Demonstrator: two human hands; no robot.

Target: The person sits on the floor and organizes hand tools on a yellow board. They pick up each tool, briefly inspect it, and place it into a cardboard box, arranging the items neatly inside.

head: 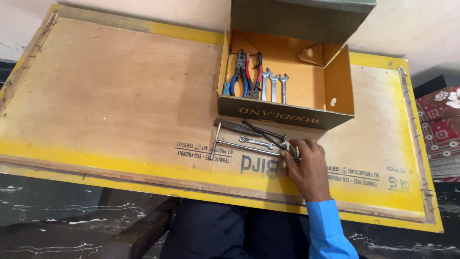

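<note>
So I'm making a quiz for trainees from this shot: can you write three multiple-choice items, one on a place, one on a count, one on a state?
1. Where do the spanners lie?
A. inside the open box
B. on the floor
C. in the hand

2. How many spanners lie side by side in the box?
A. one
B. three
C. six

3. What is the right hand doing?
A. hanging in the air
B. resting on the board with its fingers on the T-shaped metal tool
C. gripping the pliers

Answers: 1 A, they rest on the orange floor of the box beside the pliers; 2 B, three heads show; 3 B, the fingers touch the T-shaped metal tool.
</note>
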